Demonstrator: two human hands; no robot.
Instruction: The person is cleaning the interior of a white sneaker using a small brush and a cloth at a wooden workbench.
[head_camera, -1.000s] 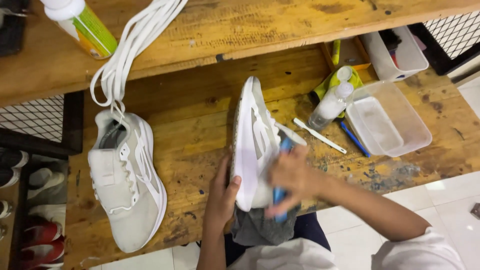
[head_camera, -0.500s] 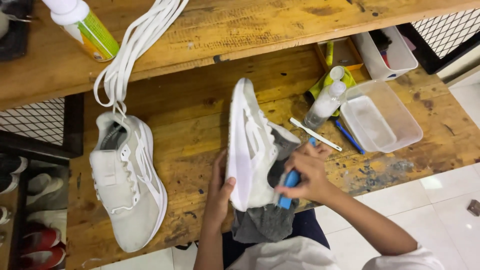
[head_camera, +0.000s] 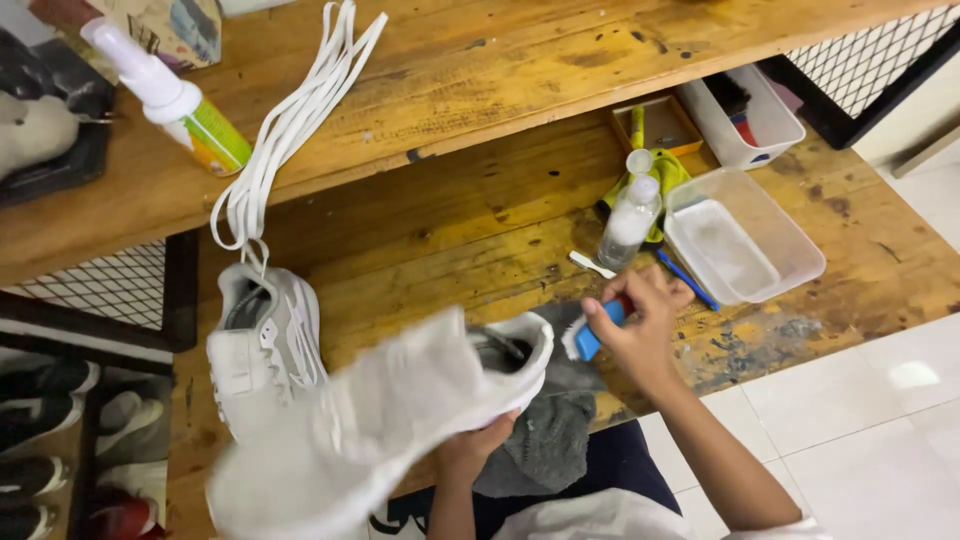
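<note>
Down at the near edge of the wooden workbench (head_camera: 430, 250), my left hand (head_camera: 480, 445) grips the heel of a white sneaker (head_camera: 390, 420) from beneath, fingers curled shut on it; its toe swings out to the near left, blurred. My right hand (head_camera: 640, 325) is closed around a blue-handled brush (head_camera: 592, 335), bristles just beside the shoe's heel opening. A grey cloth (head_camera: 545, 440) hangs over my lap under the heel.

Far left on the raised shelf (head_camera: 520, 60) stands a white spray bottle (head_camera: 170, 100), tilted, with a green and orange label. White laces (head_camera: 290, 130) trail off the shelf edge down to the second sneaker (head_camera: 262, 340), lying on the bench at left. Right of my brush hand: a small clear bottle (head_camera: 628, 215) with a white cap on a yellow-green cloth (head_camera: 665, 175), then an open clear plastic tub (head_camera: 745, 235), and a white bin (head_camera: 745, 120) farther back. Bare wood lies open between the two shoes and out to the bench's right end; tiled floor (head_camera: 860, 420) beyond.
</note>
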